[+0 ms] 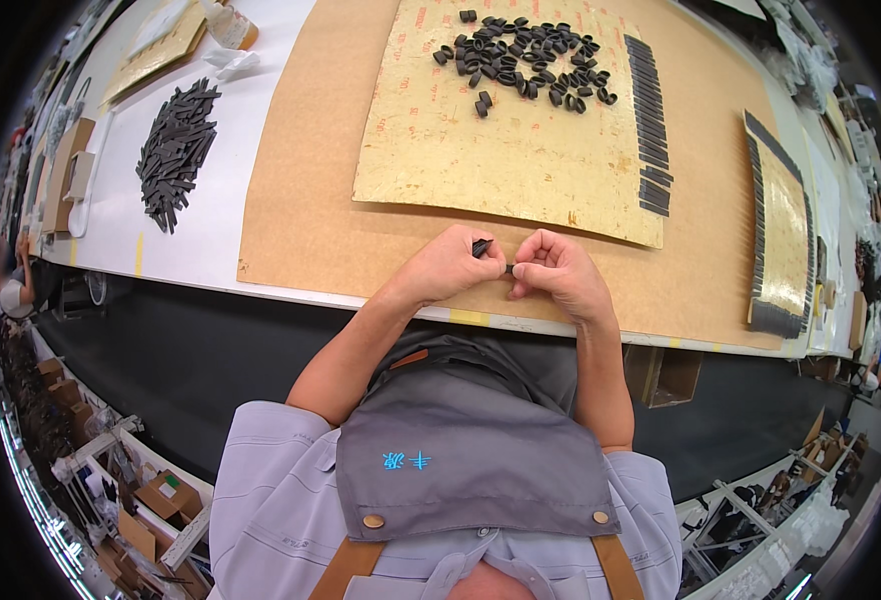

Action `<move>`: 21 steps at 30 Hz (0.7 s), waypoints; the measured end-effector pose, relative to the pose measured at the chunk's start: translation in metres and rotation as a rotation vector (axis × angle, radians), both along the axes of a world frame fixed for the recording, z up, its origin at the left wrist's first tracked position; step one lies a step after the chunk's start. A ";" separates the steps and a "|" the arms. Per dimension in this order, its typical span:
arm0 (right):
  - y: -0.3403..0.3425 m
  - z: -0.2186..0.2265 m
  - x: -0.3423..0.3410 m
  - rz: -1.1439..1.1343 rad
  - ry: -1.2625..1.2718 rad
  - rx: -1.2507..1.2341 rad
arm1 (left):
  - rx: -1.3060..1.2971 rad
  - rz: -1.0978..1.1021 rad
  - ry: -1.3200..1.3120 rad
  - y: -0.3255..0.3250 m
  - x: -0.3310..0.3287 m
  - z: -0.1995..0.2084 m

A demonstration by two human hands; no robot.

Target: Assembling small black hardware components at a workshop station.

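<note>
My left hand (pixel 453 264) is closed around a few short black strips (pixel 481 247), whose ends stick out by the thumb. Close beside it, my right hand (pixel 559 272) pinches with thumb and forefinger at a small black strip (pixel 509 269) that spans the gap between both hands. Most of that strip is hidden by the fingers. Both hands are over the brown sheet near the table's front edge. Just beyond them lies a yellowish board (pixel 481 185) with a heap of small black loops (pixel 526 62) on it.
A row of black strips (pixel 651 125) lines the board's right edge. Loose black strips (pixel 178 150) are piled on the white table at left. Another strip-edged board (pixel 783 230) lies far right. A bottle (pixel 231 25) stands at the back left, and a person (pixel 16 290) is at the far left.
</note>
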State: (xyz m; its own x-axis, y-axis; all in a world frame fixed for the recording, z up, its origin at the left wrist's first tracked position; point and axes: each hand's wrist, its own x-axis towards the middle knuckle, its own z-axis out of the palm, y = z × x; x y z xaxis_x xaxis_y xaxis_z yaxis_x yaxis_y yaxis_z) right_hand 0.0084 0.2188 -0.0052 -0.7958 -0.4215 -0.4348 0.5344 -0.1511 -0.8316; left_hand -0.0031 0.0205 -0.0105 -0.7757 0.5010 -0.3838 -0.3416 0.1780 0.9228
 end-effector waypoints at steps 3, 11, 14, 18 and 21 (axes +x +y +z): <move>0.000 0.000 0.001 0.000 0.000 0.002 | 0.001 0.006 -0.004 0.000 0.001 0.000; -0.006 -0.002 0.006 -0.023 0.030 -0.011 | 0.029 0.034 0.036 0.003 0.009 -0.005; -0.004 -0.001 0.003 -0.034 0.027 -0.036 | 0.057 0.045 0.026 0.004 0.006 -0.004; 0.011 0.011 -0.007 0.042 -0.003 0.073 | 0.042 0.033 0.026 0.001 0.001 -0.003; 0.007 0.014 -0.010 0.193 0.053 0.154 | -0.002 0.041 0.058 -0.007 0.000 0.006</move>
State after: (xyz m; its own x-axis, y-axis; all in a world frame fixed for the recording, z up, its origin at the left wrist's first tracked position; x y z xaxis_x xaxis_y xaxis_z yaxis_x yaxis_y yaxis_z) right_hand -0.0016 0.2253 0.0084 -0.7304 -0.4997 -0.4657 0.4965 0.0799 -0.8644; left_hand -0.0030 0.0135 -0.0047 -0.8165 0.4678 -0.3384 -0.2942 0.1673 0.9410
